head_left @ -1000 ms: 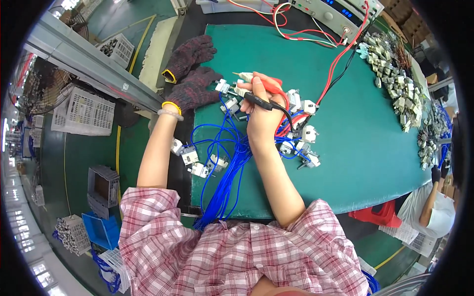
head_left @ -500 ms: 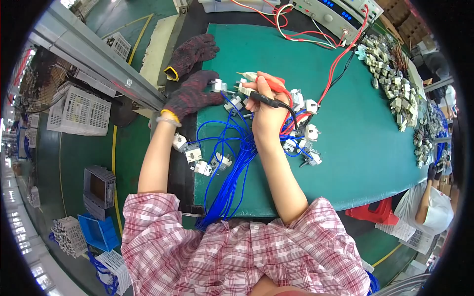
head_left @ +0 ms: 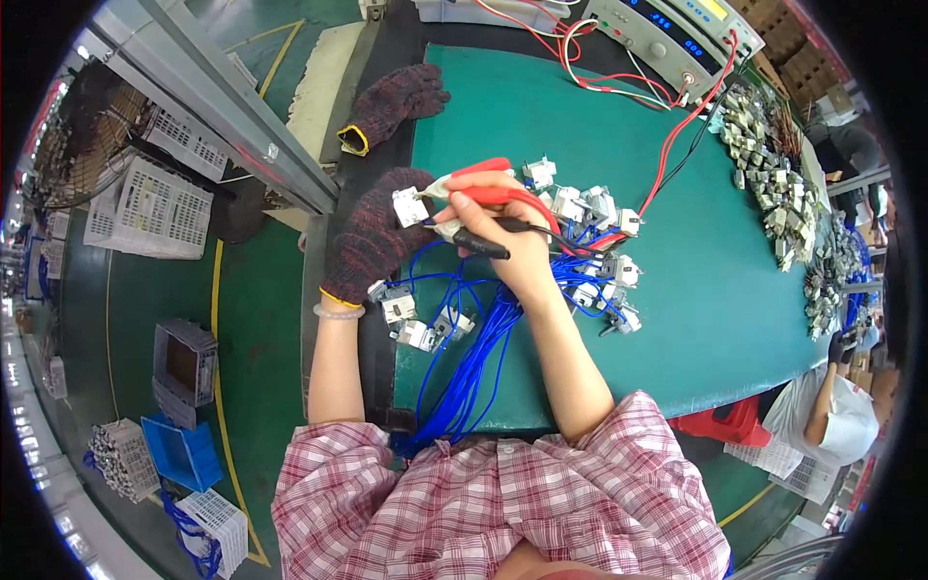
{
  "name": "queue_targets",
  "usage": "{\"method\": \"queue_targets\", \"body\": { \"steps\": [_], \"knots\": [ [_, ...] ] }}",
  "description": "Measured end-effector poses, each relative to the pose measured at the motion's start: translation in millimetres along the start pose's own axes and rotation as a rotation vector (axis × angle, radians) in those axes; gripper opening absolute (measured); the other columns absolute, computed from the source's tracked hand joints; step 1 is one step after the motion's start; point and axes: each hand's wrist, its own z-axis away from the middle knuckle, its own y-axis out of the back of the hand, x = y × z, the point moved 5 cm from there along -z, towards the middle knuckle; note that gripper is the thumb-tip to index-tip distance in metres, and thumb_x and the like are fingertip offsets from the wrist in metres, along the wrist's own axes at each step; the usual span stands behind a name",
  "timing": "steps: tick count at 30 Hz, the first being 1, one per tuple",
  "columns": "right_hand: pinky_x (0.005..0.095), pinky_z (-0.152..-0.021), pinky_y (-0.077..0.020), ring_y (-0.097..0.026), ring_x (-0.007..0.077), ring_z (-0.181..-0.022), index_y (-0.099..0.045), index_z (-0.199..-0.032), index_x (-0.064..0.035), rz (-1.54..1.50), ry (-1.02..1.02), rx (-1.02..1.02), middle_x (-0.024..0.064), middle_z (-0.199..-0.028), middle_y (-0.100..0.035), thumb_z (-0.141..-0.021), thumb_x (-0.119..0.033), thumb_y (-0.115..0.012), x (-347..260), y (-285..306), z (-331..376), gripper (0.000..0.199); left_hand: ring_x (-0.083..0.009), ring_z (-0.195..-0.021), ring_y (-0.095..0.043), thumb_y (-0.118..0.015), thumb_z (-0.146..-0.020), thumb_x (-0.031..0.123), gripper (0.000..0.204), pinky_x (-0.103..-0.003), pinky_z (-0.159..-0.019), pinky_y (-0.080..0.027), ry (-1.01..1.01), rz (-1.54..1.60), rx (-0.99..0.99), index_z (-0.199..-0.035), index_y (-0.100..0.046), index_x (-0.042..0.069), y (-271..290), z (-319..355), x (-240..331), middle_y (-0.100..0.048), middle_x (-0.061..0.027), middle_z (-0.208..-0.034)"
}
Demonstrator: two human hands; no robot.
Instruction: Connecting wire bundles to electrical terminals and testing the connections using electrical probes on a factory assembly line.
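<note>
My left hand, in a dark knitted glove, pinches a small white electrical module over the left edge of the green mat. My bare right hand grips a red test probe together with a black test probe. Their pale front ends point at that module; whether both tips touch it I cannot tell. Beneath my right wrist runs a bundle of blue wires. More white modules lie at its right, and others at its lower left.
An empty dark glove rests beyond my left hand. At the back right stands a bench instrument with red and black leads. Piled modules line the mat's right side. A metal post rises at the left; a person sits far right.
My left hand now holds up a white module, turned toward the probes. My right hand has shifted down and left, bringing the probes to it.
</note>
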Motion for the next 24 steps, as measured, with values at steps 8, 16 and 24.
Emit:
{"method": "queue_targets", "body": {
  "steps": [8, 16, 24],
  "knots": [
    [0.0204, -0.054, -0.0451, -0.059, 0.0065, -0.067, -0.063, -0.106, -0.0055, 0.11, 0.019, -0.094, 0.0026, -0.082, -0.068, -0.092, -0.015, -0.061, 6, -8, -4, 0.018, -0.0247, -0.103, -0.06, -0.075, -0.075, 0.008, 0.056, -0.034, -0.087, -0.048, -0.037, -0.327, -0.033, -0.125, -0.051, 0.006, -3, 12, -3, -0.06, -0.0133, -0.113],
    [0.0243, -0.076, -0.0497, -0.065, 0.0115, -0.084, -0.062, -0.107, -0.0035, 0.082, -0.134, -0.084, 0.0044, -0.088, -0.066, -0.091, -0.01, -0.062, 6, -4, -1, 0.017, -0.0233, -0.111, -0.057, -0.074, -0.077, 0.007, 0.059, -0.034, -0.092, -0.047, 0.108, -0.193, -0.153, -0.13, -0.047, 0.006, -5, 10, -16, -0.057, -0.0124, -0.122],
    [0.0243, -0.071, -0.0501, -0.064, 0.0119, -0.082, -0.064, -0.105, -0.0034, 0.18, -0.017, -0.123, 0.0058, -0.089, -0.067, -0.09, -0.009, -0.062, 11, -6, -9, 0.016, -0.0254, -0.1, -0.063, -0.077, -0.074, 0.011, 0.049, -0.036, -0.083, -0.051, 0.066, -0.223, -0.041, -0.118, -0.056, 0.006, -2, 5, -13, -0.063, -0.0133, -0.109]
  ]
}}
